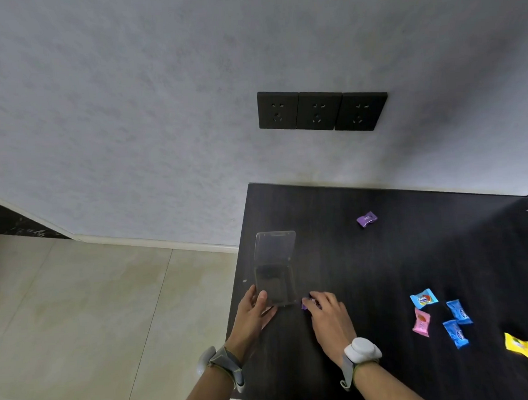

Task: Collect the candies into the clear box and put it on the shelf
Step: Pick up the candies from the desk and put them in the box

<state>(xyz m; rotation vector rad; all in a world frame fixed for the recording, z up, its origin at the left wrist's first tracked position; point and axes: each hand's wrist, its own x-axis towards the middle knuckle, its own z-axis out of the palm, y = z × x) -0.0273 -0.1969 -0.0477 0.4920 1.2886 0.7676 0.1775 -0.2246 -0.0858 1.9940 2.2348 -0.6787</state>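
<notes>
Grey, mottled plaster wall (129,100) behind, with three black square sockets (322,111) set side by side above the dark wood-grain tabletop (382,254). Pale beige floor tiles (78,301) to the left, edged by a white skirting board (121,239). Far edge of the tabletop pushed against the wall.

Clear plastic box (275,286) near the tabletop's left edge, its hinged lid (275,243) standing open towards the wall. Left hand (253,315) steadied the near left corner of the box, thumb against its side, fingers partly curled. Right hand (328,312) just beside the box's near right corner, fingertips pinched on a purple wrapped candy (306,303). Grey bands with white pods on both wrists.

Second purple wrapped candy (367,219) lay alone further back, well apart from the box. Off to the right, a loose cluster: light blue candy with a printed label (424,298), pink candy (421,322), two blue candies (459,312) (455,333), and a yellow candy (518,345) nearest the right edge.
</notes>
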